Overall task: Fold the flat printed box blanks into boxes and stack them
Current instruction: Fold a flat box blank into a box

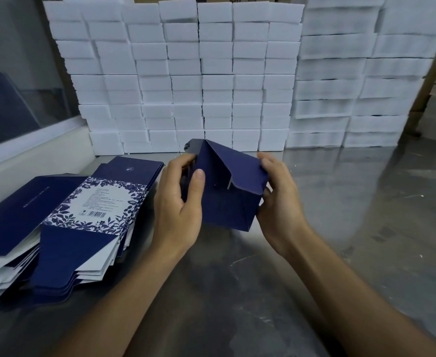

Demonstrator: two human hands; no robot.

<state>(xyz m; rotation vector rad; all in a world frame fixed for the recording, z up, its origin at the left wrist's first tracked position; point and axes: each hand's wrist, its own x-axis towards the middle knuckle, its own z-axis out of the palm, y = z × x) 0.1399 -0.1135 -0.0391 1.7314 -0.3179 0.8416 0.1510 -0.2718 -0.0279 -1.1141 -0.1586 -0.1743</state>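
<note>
Box [227, 191] is up off the table [276, 266] right now, held between both hands in the middle of the view. It's dark blue, half folded, with one end flap standing open toward the back. Left hand [179, 202] grips its left side, thumb pressed flat on the front panel, fingers curled round behind. Right hand [278, 199] pinches the right edge, fingertips wrapped over the top corner. Blanks [64, 222] sit in a messy fanned pile on the left of the table, just beside the left wrist, top one showing a blue floral border and a barcode. Behind it all there's a wall of white foam blocks [186, 73] stacked high across the back of the table.
</note>
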